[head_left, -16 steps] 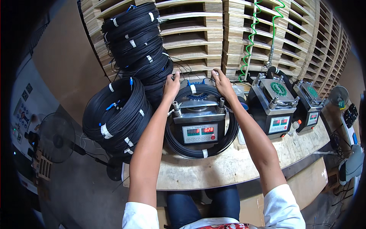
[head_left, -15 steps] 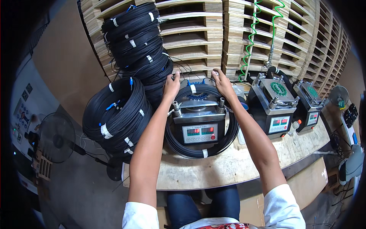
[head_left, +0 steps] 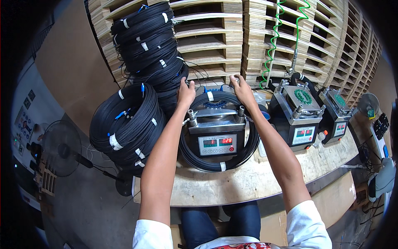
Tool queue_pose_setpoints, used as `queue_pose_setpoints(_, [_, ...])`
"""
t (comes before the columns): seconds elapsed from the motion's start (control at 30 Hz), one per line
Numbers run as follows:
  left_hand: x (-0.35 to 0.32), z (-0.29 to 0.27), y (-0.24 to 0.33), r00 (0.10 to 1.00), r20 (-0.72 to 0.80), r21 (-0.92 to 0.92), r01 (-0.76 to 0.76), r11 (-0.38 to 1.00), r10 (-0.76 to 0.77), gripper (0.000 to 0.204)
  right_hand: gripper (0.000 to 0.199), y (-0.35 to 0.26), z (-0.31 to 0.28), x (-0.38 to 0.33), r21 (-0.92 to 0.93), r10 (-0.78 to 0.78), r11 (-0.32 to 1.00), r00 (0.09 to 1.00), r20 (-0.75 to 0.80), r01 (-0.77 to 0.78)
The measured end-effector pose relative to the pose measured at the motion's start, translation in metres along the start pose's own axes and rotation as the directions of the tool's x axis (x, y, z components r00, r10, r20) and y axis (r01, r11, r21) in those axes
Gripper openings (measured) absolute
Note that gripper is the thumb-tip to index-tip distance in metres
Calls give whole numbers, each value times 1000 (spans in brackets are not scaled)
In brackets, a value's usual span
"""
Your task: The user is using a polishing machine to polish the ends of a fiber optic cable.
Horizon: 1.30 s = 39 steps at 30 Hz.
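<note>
Glowing on the pale control panel [head_left: 217,145] with black frame, digits are shown which differ in part from those of half a second ago, so the black box-shaped machine with silver metal top [head_left: 217,121] is judged to be powered and running its reading. Beyond this, little has been changed: the fingers of the left hand [head_left: 186,94] have been shifted slightly, and the right hand [head_left: 243,90] is kept in nearly the same place.

The machine is placed on the pale wooden desk [head_left: 232,186], directly between the two forearms. By the right hand, a small silvery knob [head_left: 237,79] at the rear right corner appears to be gripped, with fingers bent narrowly. The left hand is held near the rear left corner, thumb and finger a little apart; whether anything is grasped there cannot be told. Around the machine, a black cable coil with white tape bands [head_left: 207,166] is draped, and behind its front posts a ring of blue connectors [head_left: 214,104] is seen.
</note>
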<state>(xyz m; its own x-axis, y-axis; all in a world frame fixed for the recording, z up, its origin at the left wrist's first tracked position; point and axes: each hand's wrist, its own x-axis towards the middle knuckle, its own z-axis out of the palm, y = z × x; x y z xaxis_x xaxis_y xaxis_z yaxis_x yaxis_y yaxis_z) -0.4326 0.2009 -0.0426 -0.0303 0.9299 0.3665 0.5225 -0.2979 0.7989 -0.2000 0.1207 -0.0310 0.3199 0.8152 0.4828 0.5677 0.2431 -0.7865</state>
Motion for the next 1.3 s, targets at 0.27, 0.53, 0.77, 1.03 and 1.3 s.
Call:
queue_pose_setpoints(0.27, [-6,2,14,994,34,-43,109,993,-107,65,46,21,-2,5,5,-31,1000,998,47,31])
queue_pose_setpoints(0.53, [-5,5,12,999,13,4,38,999,-38,69,44,20,-4,5,66,-42,997,999,17,41])
queue_pose_setpoints(0.77, [-4,2,11,999,6,-10,36,999,-36,68,55,4,-7,0,-73,65,995,998,17,-64])
queue_pose_setpoints(1.03, [-7,0,18,991,47,-11,128,992,-127,72,44,12,-7,1,27,-34,999,999,42,33])
queue_pose_setpoints(1.3, [-5,-2,13,997,18,15,71,997,-71,81,45,1,-5,-1,44,-18,999,1000,15,17])
